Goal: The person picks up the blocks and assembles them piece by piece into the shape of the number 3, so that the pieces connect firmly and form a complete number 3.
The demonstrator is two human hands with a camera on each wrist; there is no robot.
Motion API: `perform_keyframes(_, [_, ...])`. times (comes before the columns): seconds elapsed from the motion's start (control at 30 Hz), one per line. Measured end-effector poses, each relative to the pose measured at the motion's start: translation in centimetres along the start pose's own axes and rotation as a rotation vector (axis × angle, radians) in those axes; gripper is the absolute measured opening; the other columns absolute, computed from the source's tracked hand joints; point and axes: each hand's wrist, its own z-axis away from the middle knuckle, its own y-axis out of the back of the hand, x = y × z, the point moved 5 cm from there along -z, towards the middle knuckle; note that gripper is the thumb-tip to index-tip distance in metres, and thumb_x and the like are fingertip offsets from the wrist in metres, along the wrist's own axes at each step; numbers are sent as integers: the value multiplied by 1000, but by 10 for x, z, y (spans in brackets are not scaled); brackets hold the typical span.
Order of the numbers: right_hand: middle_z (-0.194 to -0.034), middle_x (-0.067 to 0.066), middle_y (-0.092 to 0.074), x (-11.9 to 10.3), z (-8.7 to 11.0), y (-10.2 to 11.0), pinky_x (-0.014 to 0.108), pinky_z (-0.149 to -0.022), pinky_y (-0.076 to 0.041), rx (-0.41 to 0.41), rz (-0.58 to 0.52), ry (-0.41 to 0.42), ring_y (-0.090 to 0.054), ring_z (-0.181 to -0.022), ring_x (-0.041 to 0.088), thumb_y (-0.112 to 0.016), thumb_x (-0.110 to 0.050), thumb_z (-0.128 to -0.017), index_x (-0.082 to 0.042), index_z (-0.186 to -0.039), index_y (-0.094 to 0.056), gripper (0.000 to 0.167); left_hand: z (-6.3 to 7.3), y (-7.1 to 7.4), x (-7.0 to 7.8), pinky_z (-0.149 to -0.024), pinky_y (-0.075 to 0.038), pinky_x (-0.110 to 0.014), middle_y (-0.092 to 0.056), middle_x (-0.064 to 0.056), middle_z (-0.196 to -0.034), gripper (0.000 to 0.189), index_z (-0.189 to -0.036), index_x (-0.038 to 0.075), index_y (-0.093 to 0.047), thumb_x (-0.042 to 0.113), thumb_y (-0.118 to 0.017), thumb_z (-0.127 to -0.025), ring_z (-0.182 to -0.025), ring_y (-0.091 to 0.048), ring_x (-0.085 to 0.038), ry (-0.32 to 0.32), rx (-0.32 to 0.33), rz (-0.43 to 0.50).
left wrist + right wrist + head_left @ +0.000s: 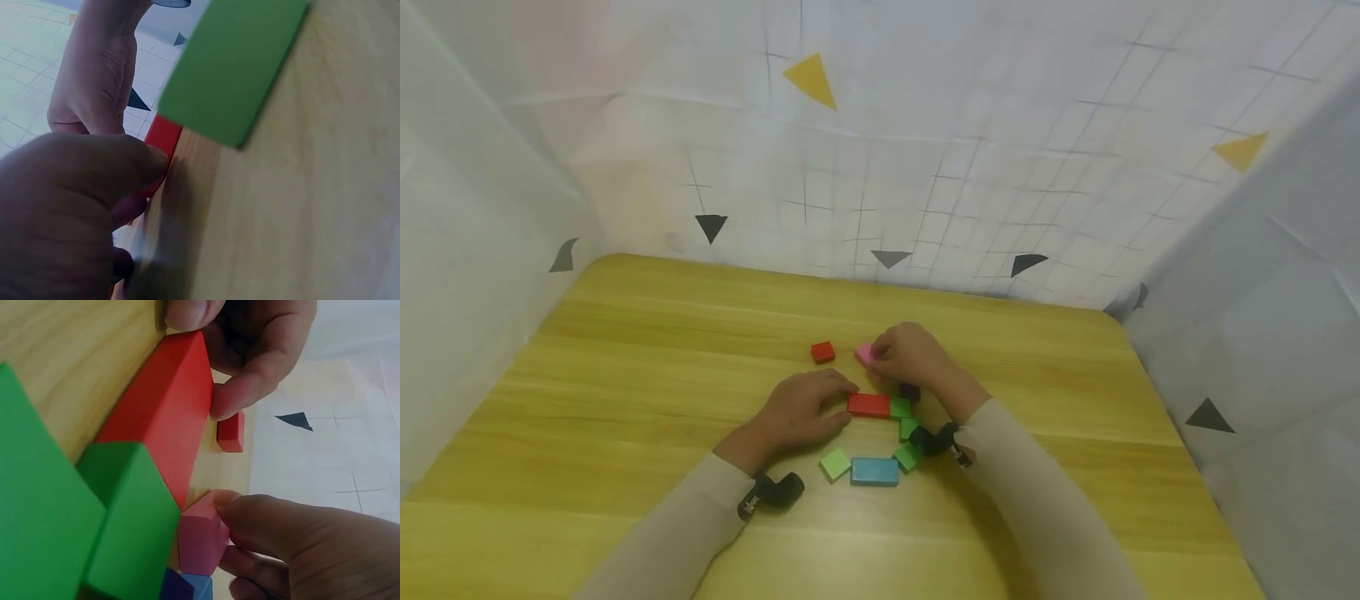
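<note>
My left hand (797, 410) pinches the left end of a long red block (869, 406), thumb on the near side and fingers on the far side. Against that block's right end sits a green block (134, 519). Farther back, my right hand (917, 354) holds a pink block (201, 534) between thumb and fingers, low over the table or on it. A dark blue block (177, 586) and a lighter blue one (203, 587) show beneath the pink block in the right wrist view. They are partly hidden.
A small red block (823, 352) lies behind the left hand. Nearer me, a row curves round: green blocks (907, 456), a long blue block (875, 472) and a light green block (835, 465). White patterned sheets (850, 167) border the wooden table (625, 375).
</note>
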Motion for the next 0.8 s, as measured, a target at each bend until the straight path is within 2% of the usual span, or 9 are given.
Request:
perform_keyframes(0.2, [-68, -7, -61, -3, -5, 2, 25, -61, -42, -11, 3, 44, -46, -64, 10, -73, -23, -89, -16, -75, -76, 15, 1, -1, -5, -94, -51, -36, -67, 10, -119, 33, -121, 24, -68, 34, -69, -89, -112, -62, -11, 7, -10, -8])
perform_keyframes(0.37, [-67, -7, -59, -7, -8, 4, 25, -60, -40, -25, -7, 43, -46, -63, 10, -72, -22, -90, -16, -77, -75, 15, 0, -2, -6, -94, -51, -34, -67, 12, -118, 33, -121, 24, -68, 34, -68, -89, -110, -63, -10, 8, -9, 0])
perform_keyframes(0.63, [-81, -6, -70, -9, -13, 3, 27, -66, -47, -37, -7, 31, -52, -68, 11, -71, -31, -92, -16, -85, -79, 19, 0, -3, -5, -93, -51, -33, -67, 13, -117, 33, -121, 25, -67, 34, -68, -89, -108, -63, -9, -5, -5, -7])
perform_keyframes(0.8, [-94, -6, -74, -8, -15, 5, 28, -74, -52, -56, 0, 33, -59, -77, 10, -71, -30, -92, -18, -88, -80, 15, 0, -3, -5, -95, -50, -34, -66, 13, -119, 33, -121, 25, -67, 34, -68, -89, -111, -62, -9, -2, -8, -8])
